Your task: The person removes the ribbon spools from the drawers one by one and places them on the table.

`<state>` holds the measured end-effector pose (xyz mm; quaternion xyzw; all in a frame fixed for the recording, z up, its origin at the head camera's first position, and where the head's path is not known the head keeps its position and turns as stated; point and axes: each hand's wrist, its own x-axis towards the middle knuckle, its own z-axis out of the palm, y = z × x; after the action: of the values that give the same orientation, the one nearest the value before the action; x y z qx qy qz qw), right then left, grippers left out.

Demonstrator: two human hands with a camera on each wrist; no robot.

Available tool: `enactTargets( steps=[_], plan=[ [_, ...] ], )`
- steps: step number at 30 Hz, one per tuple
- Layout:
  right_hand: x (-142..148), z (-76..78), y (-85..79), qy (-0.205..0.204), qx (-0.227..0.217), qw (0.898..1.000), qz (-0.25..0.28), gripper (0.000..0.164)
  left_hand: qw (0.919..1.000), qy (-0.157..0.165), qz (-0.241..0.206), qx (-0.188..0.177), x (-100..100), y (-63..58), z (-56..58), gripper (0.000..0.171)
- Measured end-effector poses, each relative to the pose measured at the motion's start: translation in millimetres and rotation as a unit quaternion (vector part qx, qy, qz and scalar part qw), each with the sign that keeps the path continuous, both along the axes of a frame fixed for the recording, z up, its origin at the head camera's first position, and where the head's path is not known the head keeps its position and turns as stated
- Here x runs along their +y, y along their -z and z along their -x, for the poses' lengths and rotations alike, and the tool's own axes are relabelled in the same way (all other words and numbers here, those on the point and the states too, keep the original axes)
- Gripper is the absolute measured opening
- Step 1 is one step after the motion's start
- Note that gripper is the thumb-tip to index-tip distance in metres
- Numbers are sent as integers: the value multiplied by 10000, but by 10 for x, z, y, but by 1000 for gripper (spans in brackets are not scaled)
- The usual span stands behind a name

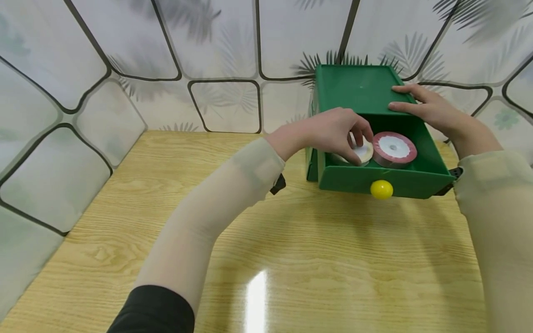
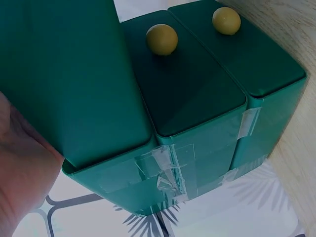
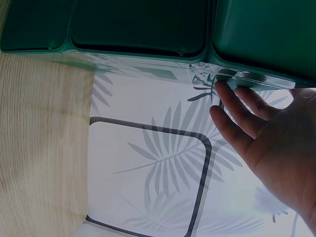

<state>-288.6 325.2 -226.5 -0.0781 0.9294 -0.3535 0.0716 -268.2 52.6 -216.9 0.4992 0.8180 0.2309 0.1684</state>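
Note:
A green drawer box (image 1: 358, 88) stands at the back right, its top drawer (image 1: 374, 178) pulled out by a yellow knob's (image 1: 381, 189) side. My left hand (image 1: 335, 132) reaches down into this drawer, thumb and fingers curled around a cream ribbon roll (image 1: 364, 151) that it partly covers. Beside that roll lies a pink ribbon roll (image 1: 394, 149) with a white centre. My right hand (image 1: 433, 108) rests over the box's top right edge, fingers stretched out. In the right wrist view, the right hand's fingertips (image 3: 220, 89) are against the box's side.
Two lower drawers (image 2: 182, 84) are closed, each with a yellow knob (image 2: 162, 39). Clear tape (image 2: 170, 173) runs along the box's side. The box stands on a wood-grain table (image 1: 266, 231), close to a leaf-patterned backdrop (image 1: 225, 106).

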Motion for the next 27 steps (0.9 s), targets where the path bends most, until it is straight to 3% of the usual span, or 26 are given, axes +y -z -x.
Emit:
enactTargets(
  steps=[4, 10, 16, 27],
  plan=[
    [4, 9, 9, -18, 37, 10000, 31, 73, 9999, 38, -119, -49, -4, -10, 8, 46],
    [11, 20, 16, -24, 29, 9999, 95, 72, 9997, 60, -6, 244, -7, -27, 63, 57],
    [15, 28, 9, -14, 12, 10000, 92, 72, 9978, -24, 453, 490, 12, -45, 78, 69],
    [12, 30, 5, -4, -43, 10000, 49, 73, 9892, -163, 1255, 736, 54, -38, 67, 72]
  ],
)
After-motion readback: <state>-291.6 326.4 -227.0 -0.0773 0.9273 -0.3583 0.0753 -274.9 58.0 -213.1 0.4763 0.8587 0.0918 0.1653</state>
